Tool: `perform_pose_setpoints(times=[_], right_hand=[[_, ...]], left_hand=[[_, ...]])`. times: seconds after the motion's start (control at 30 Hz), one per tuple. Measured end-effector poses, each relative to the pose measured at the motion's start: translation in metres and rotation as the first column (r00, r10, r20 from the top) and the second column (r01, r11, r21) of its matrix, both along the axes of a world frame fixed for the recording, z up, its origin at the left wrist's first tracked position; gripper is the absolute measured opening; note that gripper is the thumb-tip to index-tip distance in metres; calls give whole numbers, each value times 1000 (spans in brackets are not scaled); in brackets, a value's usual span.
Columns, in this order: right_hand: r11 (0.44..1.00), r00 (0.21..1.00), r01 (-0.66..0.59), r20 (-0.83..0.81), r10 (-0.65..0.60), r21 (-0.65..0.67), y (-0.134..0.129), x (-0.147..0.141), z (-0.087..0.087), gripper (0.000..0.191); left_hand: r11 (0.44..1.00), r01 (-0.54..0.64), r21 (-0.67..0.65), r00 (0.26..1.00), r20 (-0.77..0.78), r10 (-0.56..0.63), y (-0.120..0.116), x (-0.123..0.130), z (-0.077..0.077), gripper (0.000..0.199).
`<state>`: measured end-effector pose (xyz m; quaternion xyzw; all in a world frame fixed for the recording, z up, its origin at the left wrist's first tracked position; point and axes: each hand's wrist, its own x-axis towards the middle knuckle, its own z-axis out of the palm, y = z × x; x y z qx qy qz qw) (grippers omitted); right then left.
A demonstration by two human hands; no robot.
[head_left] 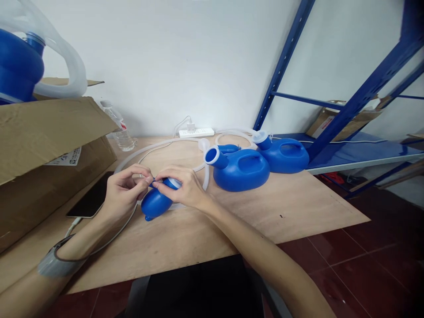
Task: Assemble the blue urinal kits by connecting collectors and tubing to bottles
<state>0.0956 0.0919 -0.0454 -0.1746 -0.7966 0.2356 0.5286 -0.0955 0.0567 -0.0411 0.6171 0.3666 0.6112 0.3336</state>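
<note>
My left hand (127, 187) and my right hand (180, 185) meet over the front of the table. Their thumbs and fingertips pinch a small blue part (152, 182), mostly hidden by the fingers. Directly below them is a rounded blue plastic piece (156, 204) with a small knob at its lower end. A white ring shows at its far side, partly covered by my right hand. Behind the hands a clear flexible tube (159, 143) curves across the tabletop. Right of them stands a blue urinal bottle (241, 174) with a handle and an uncapped, white-rimmed neck.
Another blue urinal bottle (288, 155) stands behind, its neck fitted with a whitish cap. At left are a cardboard box (56, 176), a phone (91, 196) on a cable and a water bottle (122, 132). A power strip (197, 132) lies by the wall; blue shelving (357, 152) stands right.
</note>
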Motion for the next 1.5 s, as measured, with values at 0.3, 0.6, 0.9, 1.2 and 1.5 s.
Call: perform_pose_setpoints(times=[0.3,0.6,0.9,1.2,1.5], right_hand=[[997,997,-75,31,75,5,0,4,3,15],[999,999,-37,-7,37,3,2,1,2,13],[994,999,-38,0,38,-103,21,16,4,34],[901,894,297,423,-146,-317,32,16,-20,66],[900,572,424,740,-354,103,34,18,-37,28]], left_hand=[[999,22,-30,999,48,-21,-3,2,2,12],[999,-31,-40,996,82,34,-3,9,8,20],[973,-164,-162,943,264,202,9,3,14,23],[900,-367,-236,820,374,433,31,-5,31,28],[814,-414,-407,873,77,482,97,-7,25,31]])
